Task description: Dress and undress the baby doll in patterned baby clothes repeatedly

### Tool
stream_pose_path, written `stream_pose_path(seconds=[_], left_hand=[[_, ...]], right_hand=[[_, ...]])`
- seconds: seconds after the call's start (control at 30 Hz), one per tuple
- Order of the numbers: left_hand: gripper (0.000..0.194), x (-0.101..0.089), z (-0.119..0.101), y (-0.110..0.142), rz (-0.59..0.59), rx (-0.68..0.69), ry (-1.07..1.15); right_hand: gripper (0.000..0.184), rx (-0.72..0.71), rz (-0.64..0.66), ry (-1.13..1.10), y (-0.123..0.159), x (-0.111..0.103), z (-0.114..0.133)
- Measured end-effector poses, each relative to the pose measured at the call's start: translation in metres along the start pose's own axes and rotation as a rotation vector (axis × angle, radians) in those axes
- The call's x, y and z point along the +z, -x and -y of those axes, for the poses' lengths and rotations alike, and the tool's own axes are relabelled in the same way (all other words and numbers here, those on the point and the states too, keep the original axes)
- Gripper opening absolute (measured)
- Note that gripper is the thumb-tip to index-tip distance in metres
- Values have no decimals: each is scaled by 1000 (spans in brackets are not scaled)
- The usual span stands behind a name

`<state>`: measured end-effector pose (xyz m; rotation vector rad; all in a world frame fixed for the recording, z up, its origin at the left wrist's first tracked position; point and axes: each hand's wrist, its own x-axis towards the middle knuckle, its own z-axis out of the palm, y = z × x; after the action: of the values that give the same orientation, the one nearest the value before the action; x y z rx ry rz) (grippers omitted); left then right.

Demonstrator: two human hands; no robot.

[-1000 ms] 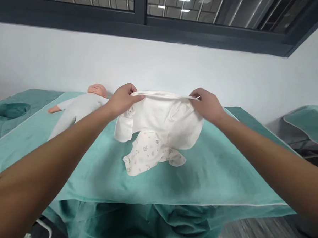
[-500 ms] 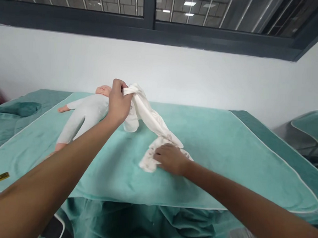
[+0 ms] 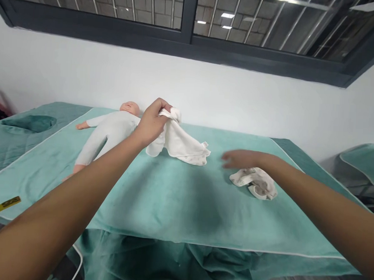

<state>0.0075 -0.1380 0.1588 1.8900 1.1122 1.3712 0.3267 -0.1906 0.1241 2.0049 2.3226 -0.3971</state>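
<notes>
My left hand (image 3: 153, 123) is closed on a bunched part of a white cloth garment (image 3: 185, 145), held up over the green mat; its lower end hangs to the right and shows a small print. My right hand (image 3: 242, 159) reaches in from the right, fingers stretched out and blurred, holding nothing. Just below it a crumpled white garment with a small print (image 3: 261, 185) lies on the mat. Behind my left forearm a baby doll (image 3: 115, 126) in a pale suit lies on its back, partly hidden.
A light green mat (image 3: 171, 206) with white piping covers the bed, over darker green bedding (image 3: 20, 144). A white wall (image 3: 208, 95) and a barred window stand behind. A yellow strip (image 3: 1, 207) is at the left edge, and a white cable (image 3: 77, 264) hangs below.
The printed garment has come apart from the white one and now lies farther right, let go by my right hand. My left hand has shifted slightly right, still gripping the white garment.
</notes>
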Motion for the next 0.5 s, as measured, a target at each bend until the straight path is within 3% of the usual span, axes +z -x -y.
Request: stream_pose_path(seconds=[0.03,0.1,0.17,0.27,0.4,0.5], left_hand=[[15,-1,-7,2,56,6,34],[14,-5,-22,8,161,28,99],[14,-12,-36,11,233,50,150],[16,-25,-45,12,268,44,182],[15,-38,-41,12,209,-26,103],[11,-36,-42,17,158,-47,-47]], right_hand=[[38,-94,-24,-115,-8,-9,21],[56,-308,-214,-349,-23,-25,63],[57,-487,-263,-491,-33,-35,99],[34,-499,-263,-552,-38,-38,128],[25,-420,-328,-630,-35,-30,134],[16,-462,-402,-749,-29,-25,139]])
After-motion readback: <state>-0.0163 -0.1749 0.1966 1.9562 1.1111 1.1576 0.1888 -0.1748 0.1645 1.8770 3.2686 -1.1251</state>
